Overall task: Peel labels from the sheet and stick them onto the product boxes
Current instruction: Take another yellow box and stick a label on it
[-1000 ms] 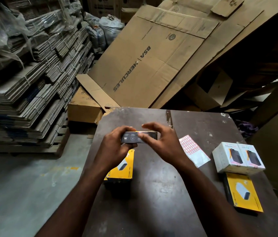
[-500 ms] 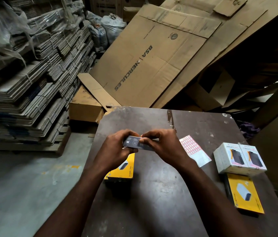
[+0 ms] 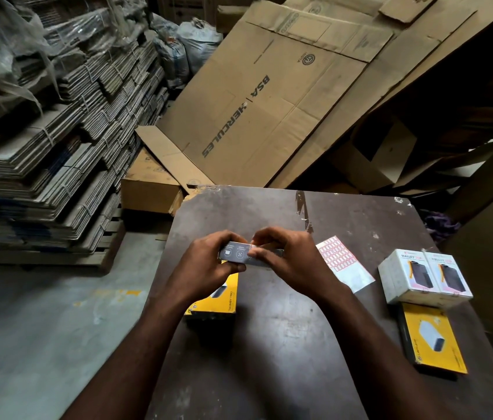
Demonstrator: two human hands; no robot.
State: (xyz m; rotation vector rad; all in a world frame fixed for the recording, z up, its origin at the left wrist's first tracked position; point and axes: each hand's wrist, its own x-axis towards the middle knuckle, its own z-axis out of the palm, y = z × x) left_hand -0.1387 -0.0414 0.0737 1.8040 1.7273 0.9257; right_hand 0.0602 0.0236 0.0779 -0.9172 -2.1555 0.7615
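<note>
Above the dark table (image 3: 284,344) I hold a small product box (image 3: 237,254) with its grey side up. My left hand (image 3: 208,268) grips its left end. My right hand (image 3: 287,262) holds the right end, thumb and fingertip pressing a small pale label on the grey face. The label sheet (image 3: 342,262), with rows of red-edged labels, lies flat on the table just right of my right hand. A yellow box (image 3: 221,298) lies under my left hand, partly hidden by it.
Two white boxes (image 3: 424,275) stand side by side at the right, with another yellow box (image 3: 433,338) in front of them. Flattened cartons (image 3: 269,101) lean behind the table. Bundled cardboard stacks (image 3: 42,147) fill the left, across a strip of concrete floor (image 3: 42,328).
The box has dropped slightly and tilted, and my right hand's fingers have shifted from its right end onto the grey face, pressing the label down.
</note>
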